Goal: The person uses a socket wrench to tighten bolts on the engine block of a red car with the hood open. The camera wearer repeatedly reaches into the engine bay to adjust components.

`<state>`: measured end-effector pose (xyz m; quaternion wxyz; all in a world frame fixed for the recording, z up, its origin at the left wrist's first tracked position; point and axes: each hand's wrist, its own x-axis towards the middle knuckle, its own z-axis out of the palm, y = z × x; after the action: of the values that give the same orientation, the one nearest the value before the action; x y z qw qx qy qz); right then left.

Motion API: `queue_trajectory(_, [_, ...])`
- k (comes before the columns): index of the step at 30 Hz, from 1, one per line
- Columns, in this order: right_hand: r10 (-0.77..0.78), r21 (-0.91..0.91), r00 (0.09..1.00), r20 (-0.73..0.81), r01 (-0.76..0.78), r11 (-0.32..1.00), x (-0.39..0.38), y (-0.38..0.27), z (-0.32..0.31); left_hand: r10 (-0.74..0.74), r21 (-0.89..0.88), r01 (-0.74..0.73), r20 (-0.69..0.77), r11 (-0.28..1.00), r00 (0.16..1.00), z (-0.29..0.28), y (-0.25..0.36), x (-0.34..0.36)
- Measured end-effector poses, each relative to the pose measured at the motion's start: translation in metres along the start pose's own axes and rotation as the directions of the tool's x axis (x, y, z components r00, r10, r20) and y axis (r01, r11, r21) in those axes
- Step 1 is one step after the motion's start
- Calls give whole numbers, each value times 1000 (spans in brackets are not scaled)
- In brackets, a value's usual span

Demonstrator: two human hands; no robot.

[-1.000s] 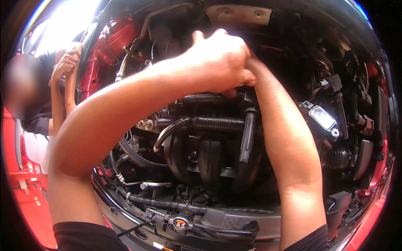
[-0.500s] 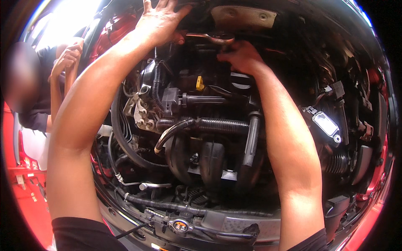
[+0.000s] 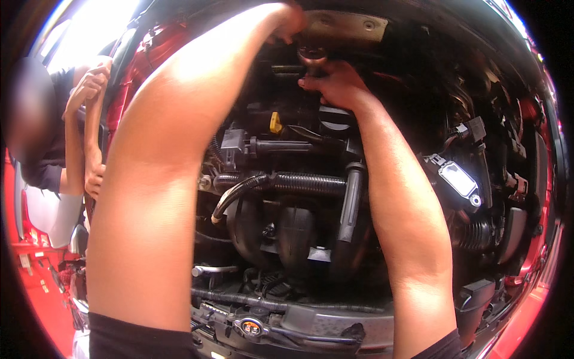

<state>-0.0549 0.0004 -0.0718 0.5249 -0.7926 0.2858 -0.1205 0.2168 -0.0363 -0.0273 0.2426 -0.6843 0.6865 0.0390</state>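
At the far end of the engine bay, my right hand (image 3: 341,82) is closed round the lower part of a metal tool with a round head, seemingly a ratchet wrench (image 3: 312,55). Its thumb points left. My left hand (image 3: 291,23) is just beyond and left of the tool's head, dark and smeared by motion. Whether its fingers touch the handle is hidden. Below the hands lies a black engine cover with a yellow dipstick handle (image 3: 275,122) and a black oil filler cap (image 3: 335,118).
A ribbed black hose (image 3: 308,182) crosses the engine's middle. To the right, a silver-faced module (image 3: 459,180) hangs on its connector. The radiator cap (image 3: 250,326) is at the near edge. Beside the car on the left, another person (image 3: 45,131) stands with hands (image 3: 89,87) together.
My left hand has swung right and away, its forearm now covering the engine's left side. My right hand stays near the tool, whose handle no longer points plainly left. The other person's lower hand shows.
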Motion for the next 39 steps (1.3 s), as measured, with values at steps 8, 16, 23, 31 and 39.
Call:
queue_trajectory(8, [-124, -295, 992, 33, 128, 947, 6, 21, -10, -266, -510, -29, -496, 860, 826, -83, 233, 8])
queue_trajectory(16, [-177, -451, 984, -3, 157, 879, 12, 32, -14, -140, -330, -46, -516, 943, 845, -70, 232, -139])
queue_trajectory(23, [-113, -230, 993, -26, 104, 968, 21, 29, 6, -122, -82, 97, -397, 992, 910, -20, 147, -219])
queue_trajectory(31, [-2, -162, 1000, 12, 4, 987, 15, 20, -5, -373, 157, 447, -354, 881, 858, 9, 65, -166])
queue_trajectory(39, [31, -38, 999, 19, -30, 999, 8, 10, -3, -322, -246, 317, 22, 916, 947, 18, 20, -26])
